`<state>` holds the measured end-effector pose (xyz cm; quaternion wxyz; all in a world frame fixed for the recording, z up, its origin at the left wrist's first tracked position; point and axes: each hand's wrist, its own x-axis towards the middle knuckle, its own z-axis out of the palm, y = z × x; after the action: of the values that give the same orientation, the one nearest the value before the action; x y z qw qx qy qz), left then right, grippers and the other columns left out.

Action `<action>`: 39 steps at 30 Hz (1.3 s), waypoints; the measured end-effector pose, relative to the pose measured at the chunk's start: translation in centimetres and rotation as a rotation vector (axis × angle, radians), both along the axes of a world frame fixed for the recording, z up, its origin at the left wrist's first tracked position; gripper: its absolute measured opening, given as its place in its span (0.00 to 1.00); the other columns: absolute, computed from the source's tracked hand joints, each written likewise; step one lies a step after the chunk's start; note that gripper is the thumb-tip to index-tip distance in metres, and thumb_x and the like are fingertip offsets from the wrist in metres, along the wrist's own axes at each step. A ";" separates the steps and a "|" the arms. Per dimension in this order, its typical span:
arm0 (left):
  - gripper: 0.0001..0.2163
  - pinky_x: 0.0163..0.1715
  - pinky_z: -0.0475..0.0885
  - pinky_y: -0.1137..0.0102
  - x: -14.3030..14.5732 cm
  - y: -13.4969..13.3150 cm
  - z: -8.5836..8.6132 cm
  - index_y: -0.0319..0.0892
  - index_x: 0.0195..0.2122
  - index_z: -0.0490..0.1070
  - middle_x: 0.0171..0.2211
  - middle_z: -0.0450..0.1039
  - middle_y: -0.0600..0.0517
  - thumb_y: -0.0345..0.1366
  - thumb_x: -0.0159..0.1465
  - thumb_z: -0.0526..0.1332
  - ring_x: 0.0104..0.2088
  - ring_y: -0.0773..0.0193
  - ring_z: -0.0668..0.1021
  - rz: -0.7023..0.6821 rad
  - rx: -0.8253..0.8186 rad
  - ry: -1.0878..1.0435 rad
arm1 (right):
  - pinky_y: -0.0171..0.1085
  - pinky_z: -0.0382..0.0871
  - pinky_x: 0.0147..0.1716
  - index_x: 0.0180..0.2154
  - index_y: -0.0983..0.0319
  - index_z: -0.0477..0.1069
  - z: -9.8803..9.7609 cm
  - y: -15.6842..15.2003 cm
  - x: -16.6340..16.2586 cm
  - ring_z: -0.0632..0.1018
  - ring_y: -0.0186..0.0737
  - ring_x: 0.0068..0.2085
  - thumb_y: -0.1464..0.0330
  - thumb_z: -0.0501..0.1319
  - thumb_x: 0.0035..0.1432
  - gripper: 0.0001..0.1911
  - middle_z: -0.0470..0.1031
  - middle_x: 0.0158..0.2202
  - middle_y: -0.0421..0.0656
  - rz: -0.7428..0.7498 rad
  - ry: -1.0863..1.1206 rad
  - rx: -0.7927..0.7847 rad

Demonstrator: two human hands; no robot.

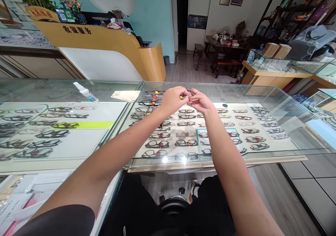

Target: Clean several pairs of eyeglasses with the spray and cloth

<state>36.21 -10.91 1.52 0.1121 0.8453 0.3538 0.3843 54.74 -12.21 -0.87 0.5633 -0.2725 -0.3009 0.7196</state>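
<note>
My left hand (pixel 173 98) and my right hand (pixel 201 102) meet above the glass display case (pixel 258 90), near its far side. The fingers of my left hand are curled in a pinch. My right thumb and fingertips press together, touching or almost touching the left fingertips. Small dark and yellow bits show at the fingers, but what the hands hold is too small and hidden to name. Below the glass, rows of eyeglasses (pixel 186 143) rest on a white surface, several with red or yellow tags. My forearms cover part of them.
A white spray bottle (pixel 86 91) lies on the left case beside a folded cream cloth (pixel 126 96). More eyeglasses (pixel 52 133) fill that case. Beyond stands a wooden counter (pixel 151 59). A black stool seat (pixel 173 206) shows between my legs.
</note>
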 end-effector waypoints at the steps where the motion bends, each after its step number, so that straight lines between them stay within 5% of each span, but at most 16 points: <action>1: 0.06 0.41 0.72 0.61 0.0 0.1 -0.1 0.45 0.37 0.83 0.40 0.87 0.49 0.34 0.66 0.65 0.40 0.55 0.83 0.002 0.000 0.006 | 0.29 0.68 0.29 0.41 0.56 0.63 -0.1 0.1 0.0 0.73 0.34 0.31 0.89 0.65 0.44 0.29 0.73 0.33 0.35 -0.003 0.001 -0.006; 20: 0.08 0.39 0.71 0.61 0.2 1.4 0.1 0.46 0.40 0.84 0.41 0.88 0.49 0.36 0.68 0.63 0.40 0.54 0.84 -0.007 0.023 0.142 | 0.29 0.66 0.27 0.38 0.56 0.62 -0.3 0.6 0.2 0.70 0.34 0.30 0.89 0.64 0.41 0.28 0.72 0.32 0.36 -0.071 -0.004 -0.039; 24: 0.11 0.47 0.73 0.60 -0.2 3.8 0.7 0.46 0.45 0.85 0.46 0.87 0.46 0.36 0.69 0.61 0.48 0.50 0.84 0.031 0.026 0.402 | 0.28 0.63 0.25 0.35 0.55 0.60 -0.1 0.8 0.9 0.69 0.33 0.30 0.88 0.62 0.40 0.27 0.71 0.31 0.34 -0.168 0.024 -0.011; 31: 0.14 0.65 0.68 0.52 -0.7 9.1 0.8 0.46 0.41 0.87 0.60 0.85 0.46 0.47 0.59 0.73 0.62 0.42 0.77 -0.063 -0.098 0.737 | 0.30 0.61 0.25 0.35 0.56 0.60 0.1 0.8 1.9 0.69 0.33 0.29 0.86 0.61 0.36 0.27 0.69 0.30 0.34 -0.298 0.033 -0.021; 39: 0.10 0.70 0.63 0.51 1.4 11.3 0.4 0.49 0.38 0.89 0.49 0.89 0.46 0.46 0.61 0.74 0.61 0.43 0.78 -0.039 -0.231 0.925 | 0.30 0.59 0.27 0.35 0.55 0.59 0.3 0.8 2.1 0.69 0.32 0.30 0.85 0.61 0.35 0.27 0.69 0.30 0.33 -0.308 0.009 -0.025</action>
<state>37.63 0.35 1.95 0.0434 0.9161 0.3911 -0.0763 56.80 -11.40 -0.55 0.6648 -0.3191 -0.2440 0.6298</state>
